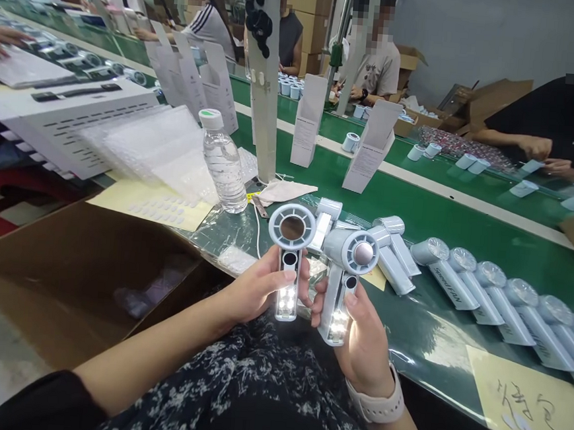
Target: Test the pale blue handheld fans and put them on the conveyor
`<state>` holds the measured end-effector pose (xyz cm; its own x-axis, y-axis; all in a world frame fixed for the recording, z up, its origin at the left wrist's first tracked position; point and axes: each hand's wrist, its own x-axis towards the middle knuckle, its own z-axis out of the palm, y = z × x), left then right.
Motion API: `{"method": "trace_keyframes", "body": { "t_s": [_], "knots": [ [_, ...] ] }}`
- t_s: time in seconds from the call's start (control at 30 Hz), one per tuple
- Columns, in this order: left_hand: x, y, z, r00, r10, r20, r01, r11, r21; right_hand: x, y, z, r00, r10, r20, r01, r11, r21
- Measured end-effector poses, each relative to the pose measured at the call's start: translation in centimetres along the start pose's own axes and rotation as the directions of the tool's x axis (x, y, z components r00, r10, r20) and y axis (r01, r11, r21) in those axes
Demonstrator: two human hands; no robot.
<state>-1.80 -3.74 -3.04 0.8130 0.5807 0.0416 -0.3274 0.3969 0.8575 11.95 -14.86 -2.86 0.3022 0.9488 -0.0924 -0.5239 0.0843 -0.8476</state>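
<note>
My left hand (256, 285) is wrapped round the handle of a pale blue handheld fan (292, 227), its thumb on the front below a dark round spot. White lights glow on that handle. A second handheld fan (358, 252) is in my right hand (369, 337), tilted, with its handle lit too. The thumb lies along its front, near the dark button. Both fans are held upright side by side above my lap, at the table's near edge. More pale blue fans (490, 281) lie in a slanting row to the right, several with wrapped heads.
A water bottle (224, 164) stands left of the fans, beside clear plastic bags (148, 148) and a yellow sheet of stickers (161, 206). White boxes (308, 120) stand on the green conveyor (418, 192). An open carton (63, 277) is below left. Co-workers sit across the line.
</note>
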Motion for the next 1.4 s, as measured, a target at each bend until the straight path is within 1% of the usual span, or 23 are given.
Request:
{"method": "trace_keyframes", "body": {
  "t_s": [0.1,0.17,0.23,0.3,0.37,0.43,0.47,0.53,0.6,0.67,0.77,0.87,0.93,1.0,1.07,1.13,1.23,1.3,1.4],
  "knots": [
    [0.1,-0.1,-0.2,1.0,0.0,-0.021,0.001,0.999,0.054,0.1,0.0,0.0,1.0,0.03,-0.006,-0.03,0.999,0.044],
    [0.1,-0.2,-0.3,0.997,-0.009,-0.078,0.019,0.992,0.128,0.1,0.0,0.1,0.999,0.039,-0.014,-0.038,0.996,0.075],
    [0.1,-0.2,-0.2,0.986,-0.013,-0.164,0.049,0.975,0.215,0.1,-0.1,0.3,0.999,0.04,-0.016,-0.039,0.994,0.099],
    [0.0,-0.1,-0.1,0.971,-0.006,-0.24,0.076,0.956,0.284,0.1,-0.1,0.3,0.999,0.045,0.01,-0.045,0.993,0.113],
    [-0.1,-0.1,0.2,0.966,-0.008,-0.26,0.086,0.952,0.292,0.1,-0.1,0.3,0.997,0.067,0.047,-0.072,0.99,0.124],
    [-0.2,-0.1,0.3,0.975,-0.029,-0.222,0.083,0.967,0.24,0.0,-0.1,0.3,0.994,0.098,0.053,-0.104,0.985,0.134],
    [-0.3,-0.2,0.2,0.98,-0.041,-0.195,0.081,0.976,0.204,0.0,-0.1,0.3,0.993,0.114,0.033,-0.118,0.983,0.141],
    [-0.4,-0.2,0.1,0.987,-0.059,-0.151,0.083,0.984,0.158,0.0,-0.1,0.5,0.989,0.14,-0.038,-0.132,0.978,0.164],
    [-0.6,-0.2,-0.1,0.99,-0.067,-0.122,0.085,0.985,0.15,0.0,-0.1,0.7,0.983,0.15,-0.105,-0.126,0.971,0.202],
    [-0.7,-0.1,-0.2,0.994,-0.054,-0.099,0.069,0.984,0.165,0.1,-0.2,0.9,0.981,0.14,-0.132,-0.108,0.968,0.229],
    [-0.9,0.3,-0.2,0.998,-0.014,-0.057,0.023,0.986,0.165,0.3,-0.3,0.9,0.982,0.111,-0.155,-0.074,0.972,0.224],
    [-0.9,0.6,0.2,0.998,0.021,-0.051,-0.014,0.991,0.13,0.3,-0.3,0.9,0.977,0.091,-0.195,-0.046,0.974,0.222],
    [-0.8,0.9,0.5,1.0,-0.007,-0.029,0.009,0.996,0.087,0.2,-0.3,0.9,0.98,0.105,-0.172,-0.065,0.972,0.227],
    [-0.8,1.0,0.6,0.996,-0.085,0.018,0.084,0.995,0.053,0.1,-0.3,0.9,0.979,0.157,-0.131,-0.123,0.964,0.236],
    [-0.8,1.0,0.6,0.99,-0.137,0.039,0.136,0.99,0.043,0.1,-0.4,0.9,0.973,0.201,-0.117,-0.168,0.955,0.243],
    [-0.7,0.8,0.5,0.992,-0.129,0.017,0.128,0.99,0.052,-0.1,-0.4,0.9,0.974,0.205,-0.102,-0.176,0.956,0.235],
    [-0.7,0.3,0.4,0.994,-0.107,0.004,0.106,0.994,0.029,-0.2,-0.4,0.9,0.987,0.157,-0.021,-0.149,0.968,0.203],
    [-0.8,0.1,0.4,0.99,-0.138,0.035,0.138,0.99,-0.006,-0.3,-0.4,1.0,0.988,0.15,0.023,-0.152,0.968,0.199],
    [-0.8,0.1,0.7,0.98,-0.169,0.106,0.173,0.985,-0.025,-0.3,-0.7,1.2,0.985,0.168,0.043,-0.173,0.956,0.237]
  ]
}}
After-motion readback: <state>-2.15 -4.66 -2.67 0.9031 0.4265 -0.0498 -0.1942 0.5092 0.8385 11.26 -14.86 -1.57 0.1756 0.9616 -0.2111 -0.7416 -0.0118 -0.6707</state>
